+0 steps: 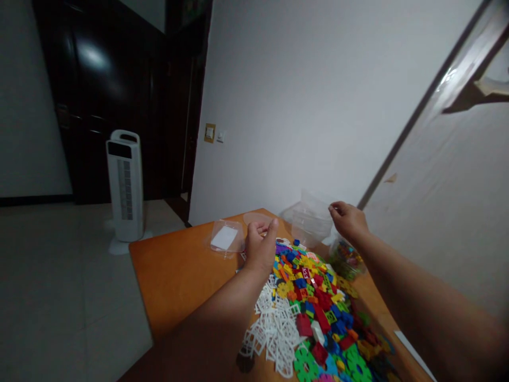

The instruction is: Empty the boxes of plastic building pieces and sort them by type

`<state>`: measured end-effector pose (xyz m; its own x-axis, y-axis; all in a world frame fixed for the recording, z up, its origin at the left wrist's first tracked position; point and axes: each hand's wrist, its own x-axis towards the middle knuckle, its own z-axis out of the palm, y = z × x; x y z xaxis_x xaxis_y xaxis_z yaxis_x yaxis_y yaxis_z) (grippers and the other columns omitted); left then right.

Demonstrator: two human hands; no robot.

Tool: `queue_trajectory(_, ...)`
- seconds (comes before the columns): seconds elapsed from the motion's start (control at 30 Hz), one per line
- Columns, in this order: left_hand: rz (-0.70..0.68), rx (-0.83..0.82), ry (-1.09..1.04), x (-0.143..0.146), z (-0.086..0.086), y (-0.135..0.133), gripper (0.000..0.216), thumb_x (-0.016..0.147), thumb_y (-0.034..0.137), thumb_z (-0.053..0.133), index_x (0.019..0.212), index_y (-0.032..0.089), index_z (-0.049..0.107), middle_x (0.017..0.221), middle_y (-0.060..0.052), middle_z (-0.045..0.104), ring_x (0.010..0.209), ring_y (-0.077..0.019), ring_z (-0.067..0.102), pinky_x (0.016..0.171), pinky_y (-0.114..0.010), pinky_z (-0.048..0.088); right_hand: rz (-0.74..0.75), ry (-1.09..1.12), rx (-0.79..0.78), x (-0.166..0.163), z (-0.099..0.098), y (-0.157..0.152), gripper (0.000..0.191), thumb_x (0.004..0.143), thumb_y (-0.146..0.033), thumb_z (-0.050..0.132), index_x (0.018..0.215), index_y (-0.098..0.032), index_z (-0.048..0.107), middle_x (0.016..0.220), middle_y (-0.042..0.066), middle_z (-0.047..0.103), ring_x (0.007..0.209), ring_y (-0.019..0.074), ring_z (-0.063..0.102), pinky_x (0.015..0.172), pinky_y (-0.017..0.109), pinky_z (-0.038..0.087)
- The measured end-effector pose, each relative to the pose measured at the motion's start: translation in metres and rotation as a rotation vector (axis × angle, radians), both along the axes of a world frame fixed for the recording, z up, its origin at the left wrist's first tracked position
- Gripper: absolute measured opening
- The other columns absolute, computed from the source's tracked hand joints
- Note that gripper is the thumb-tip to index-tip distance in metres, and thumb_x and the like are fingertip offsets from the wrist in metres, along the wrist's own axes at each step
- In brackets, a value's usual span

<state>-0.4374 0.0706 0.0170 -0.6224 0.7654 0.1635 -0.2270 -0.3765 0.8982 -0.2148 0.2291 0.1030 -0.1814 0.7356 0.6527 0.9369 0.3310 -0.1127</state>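
Observation:
My left hand [261, 244] is above the far part of the table, its fingers curled and thumb raised. A clear round-edged plastic piece [256, 217] shows just behind its fingers; whether they grip it I cannot tell. My right hand [349, 218] is farther right, thumb and fingertips pinched at the edge of a clear plastic container [310, 225]. Below and between my arms spreads a heap of colourful plastic building blocks [314, 286], with gear-shaped pieces among them. White plastic frame pieces [278, 323] lie along its left side.
A clear tray with a white card [225, 237] lies on the orange table [175, 281], left of my left hand. A clear jar of small coloured pieces [347, 259] stands under my right forearm. The wall [294, 132] rises behind; a white tower fan [126, 185] stands left.

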Motion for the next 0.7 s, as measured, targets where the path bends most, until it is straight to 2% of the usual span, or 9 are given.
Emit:
queue_trajectory(0.17,0.004,-0.032,0.038,-0.001,-0.001,-0.001,0.050,0.080,0.060,0.071,0.110,0.023,0.055,0.114,-0.009,0.065,0.102,-0.0221,0.063,0.084,-0.031,0.048,-0.008,-0.037,-0.046,0.004,0.000,0.016,0.038,0.097,-0.036,0.048,0.117,-0.017,0.073,0.110,0.016,0.074,0.098,0.0274,0.068,0.080,0.035,0.045)
queue_trajectory(0.4,0.036,-0.037,0.026,-0.002,0.003,-0.004,0.049,0.084,0.060,0.066,0.112,0.021,0.055,0.111,-0.008,0.065,0.100,-0.0208,0.064,0.086,-0.032,0.050,0.006,-0.078,-0.103,0.007,-0.005,0.023,0.040,0.096,-0.038,0.048,0.120,-0.018,0.074,0.112,0.015,0.074,0.102,0.0287,0.068,0.084,0.035,0.048)
queue_trajectory(0.6,0.084,-0.028,0.011,-0.003,0.004,-0.004,0.048,0.088,0.062,0.061,0.110,0.020,0.057,0.109,-0.008,0.065,0.098,-0.0205,0.064,0.086,-0.033,0.050,-0.007,-0.034,-0.096,0.010,-0.004,0.011,0.050,0.092,-0.039,0.049,0.135,-0.019,0.065,0.103,0.012,0.076,0.095,0.0281,0.069,0.083,0.037,0.050)
queue_trajectory(0.7,0.086,-0.014,0.028,-0.003,0.004,-0.004,0.046,0.089,0.061,0.058,0.109,0.020,0.057,0.108,-0.007,0.064,0.095,-0.0193,0.064,0.084,-0.032,0.050,-0.046,0.025,-0.060,0.019,0.003,-0.005,0.051,0.090,-0.037,0.047,0.134,-0.020,0.065,0.101,0.011,0.075,0.092,0.0284,0.068,0.080,0.037,0.050)
